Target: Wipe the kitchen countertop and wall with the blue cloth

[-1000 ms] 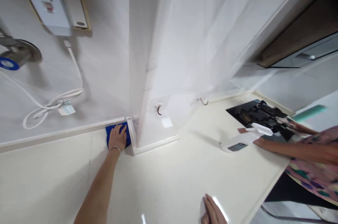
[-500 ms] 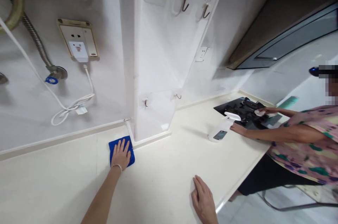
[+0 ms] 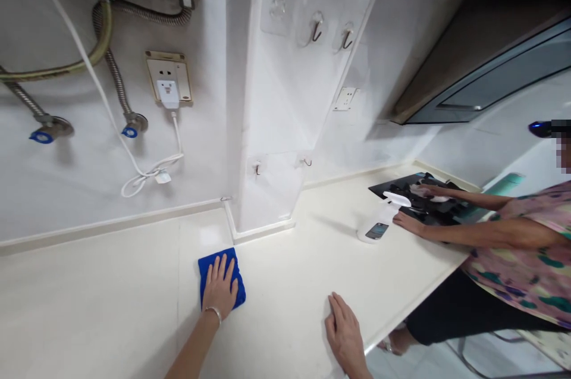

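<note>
Your left hand lies flat on the blue cloth, palm down, fingers spread wide. The grip is not closed: the cloth is pinned against the counter, probably so that pressure spreads over most of it. The cloth lies on the near side of the projecting wall section, apart from its base ledge, which appears to leave your fingers room.

Your right hand rests on the counter near its right edge, fingers close together; no object is seen in it, though the underside is hidden. Its placement reads as a support for your lean.

1 white spray bottle stands farther off to the right, within likely reach of 2 people. Just beyond it, a co-worker has 1 hand on the black cooktop and 1 beside the bottle.
</note>
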A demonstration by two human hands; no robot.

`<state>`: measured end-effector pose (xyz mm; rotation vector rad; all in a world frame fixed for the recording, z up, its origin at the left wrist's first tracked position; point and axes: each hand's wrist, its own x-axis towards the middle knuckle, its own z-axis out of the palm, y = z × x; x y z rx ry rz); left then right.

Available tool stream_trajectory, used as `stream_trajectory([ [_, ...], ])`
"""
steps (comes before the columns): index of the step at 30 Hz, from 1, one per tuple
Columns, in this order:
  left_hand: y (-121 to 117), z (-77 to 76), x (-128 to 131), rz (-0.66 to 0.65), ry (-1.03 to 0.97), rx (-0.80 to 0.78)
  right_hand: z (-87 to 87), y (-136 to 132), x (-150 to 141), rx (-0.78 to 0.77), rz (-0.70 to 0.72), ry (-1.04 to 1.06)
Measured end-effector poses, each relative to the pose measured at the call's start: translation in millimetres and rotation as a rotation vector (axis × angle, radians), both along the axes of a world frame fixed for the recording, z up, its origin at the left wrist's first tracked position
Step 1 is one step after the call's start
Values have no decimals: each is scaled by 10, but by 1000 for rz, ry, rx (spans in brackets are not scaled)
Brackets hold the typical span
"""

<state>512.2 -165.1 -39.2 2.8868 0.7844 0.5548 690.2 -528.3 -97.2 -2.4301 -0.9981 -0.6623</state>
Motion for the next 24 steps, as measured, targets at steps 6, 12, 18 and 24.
stream_trajectory([
  [6,-80,-39,-267,-26,28,-31,61,3,-27,4,6,15],
  [12,-206,5,-37,155,-18,-81,164,1,-75,12,-5,95],
  [18,119,57,351,181,26,-58,177,-17,-86,-7,-29,130],
  [24,790,139,835,201,4,-121,12,-144,17,-94,-7,97],
])
